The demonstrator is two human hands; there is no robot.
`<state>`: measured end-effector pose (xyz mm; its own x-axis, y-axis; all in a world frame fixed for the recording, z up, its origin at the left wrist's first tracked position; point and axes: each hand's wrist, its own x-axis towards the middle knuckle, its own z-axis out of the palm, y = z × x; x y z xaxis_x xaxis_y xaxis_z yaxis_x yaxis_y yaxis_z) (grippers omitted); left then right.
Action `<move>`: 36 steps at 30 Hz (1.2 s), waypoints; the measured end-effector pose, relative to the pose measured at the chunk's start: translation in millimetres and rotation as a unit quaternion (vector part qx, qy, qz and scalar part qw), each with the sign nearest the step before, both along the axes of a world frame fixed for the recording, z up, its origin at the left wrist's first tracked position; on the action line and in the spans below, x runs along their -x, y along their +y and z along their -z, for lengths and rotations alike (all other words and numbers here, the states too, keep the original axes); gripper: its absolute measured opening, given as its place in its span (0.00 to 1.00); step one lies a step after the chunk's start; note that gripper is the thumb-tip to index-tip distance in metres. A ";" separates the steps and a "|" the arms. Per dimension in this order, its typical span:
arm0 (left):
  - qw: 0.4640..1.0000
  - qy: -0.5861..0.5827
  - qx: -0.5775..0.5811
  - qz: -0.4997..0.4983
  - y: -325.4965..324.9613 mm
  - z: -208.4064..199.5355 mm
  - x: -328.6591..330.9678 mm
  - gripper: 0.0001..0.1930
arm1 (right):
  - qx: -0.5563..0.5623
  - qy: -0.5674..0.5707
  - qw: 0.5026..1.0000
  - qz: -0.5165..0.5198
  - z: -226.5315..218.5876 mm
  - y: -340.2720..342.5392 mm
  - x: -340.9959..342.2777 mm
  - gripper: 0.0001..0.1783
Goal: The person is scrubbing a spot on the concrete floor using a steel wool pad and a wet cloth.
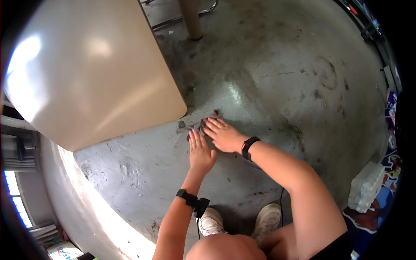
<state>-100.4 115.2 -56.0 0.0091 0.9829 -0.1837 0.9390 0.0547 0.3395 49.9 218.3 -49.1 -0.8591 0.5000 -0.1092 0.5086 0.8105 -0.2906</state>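
A crumpled grey cloth (200, 126) lies on the floor near the rounded corner of the beige table. My left hand (200, 152) reaches up to its lower edge, with the fingers stretched out flat and the fingertips touching it. Over the cloth's right part rests my right hand (225, 134), flat with its fingers extended, hiding some of the fabric. Neither hand wraps around anything. Each wrist wears a black band; the left one (193, 202) carries a small dark box with a cable.
The beige tabletop (108, 73) fills the upper left, with a brown table leg (189, 19) beyond it. Dark stains mark the grey floor (277, 99). A clear plastic-wrapped bundle (366, 187) stands at the right. My white shoes (211, 222) are below my hands.
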 end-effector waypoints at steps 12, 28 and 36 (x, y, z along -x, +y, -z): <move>0.991 -0.074 -0.100 -0.037 97.8 13.7 -19.5 0.36 | -0.041 0.141 0.983 0.112 28.6 112.1 50.8 0.26; 0.995 -0.056 -0.050 -0.072 67.0 3.4 -17.5 0.44 | 0.032 0.039 0.998 -0.042 11.9 121.5 73.7 0.30; 0.998 -0.061 -0.010 -0.028 -10.8 -7.0 7.6 0.42 | 0.016 0.035 0.998 -0.049 -3.3 66.4 67.4 0.27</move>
